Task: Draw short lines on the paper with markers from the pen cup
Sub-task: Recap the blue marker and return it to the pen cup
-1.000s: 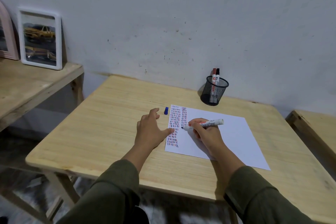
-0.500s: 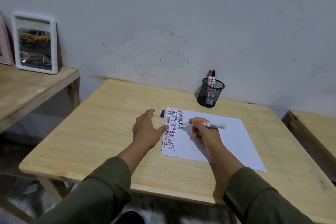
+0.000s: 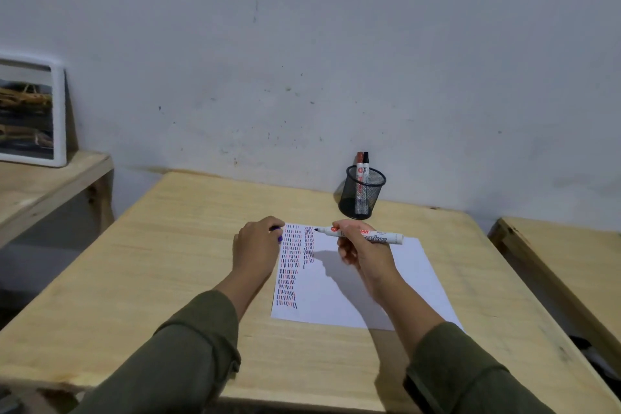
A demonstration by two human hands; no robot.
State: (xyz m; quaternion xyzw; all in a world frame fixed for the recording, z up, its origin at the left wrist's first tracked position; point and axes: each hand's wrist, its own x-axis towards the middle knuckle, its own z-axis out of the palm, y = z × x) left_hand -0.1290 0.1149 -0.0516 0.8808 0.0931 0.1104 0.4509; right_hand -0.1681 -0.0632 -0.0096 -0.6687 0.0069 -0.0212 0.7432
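Marker (image 3: 361,235), uncapped, sits pinched in my right hand (image 3: 364,254), lifted above the paper (image 3: 363,286) w/ its tip pointing left over the dash columns. Left hand (image 3: 257,247) has fingers curled round the blue cap (image 3: 279,235) at the sheet's top-left corner. Mesh pen cup (image 3: 362,193) w/ two markers (image 3: 362,166) stands near the wall, behind the paper on the wooden table (image 3: 161,265).

The single head view looks forward and down, fairly close, across the table (image 3: 141,265) toward the wall (image 3: 302,44).
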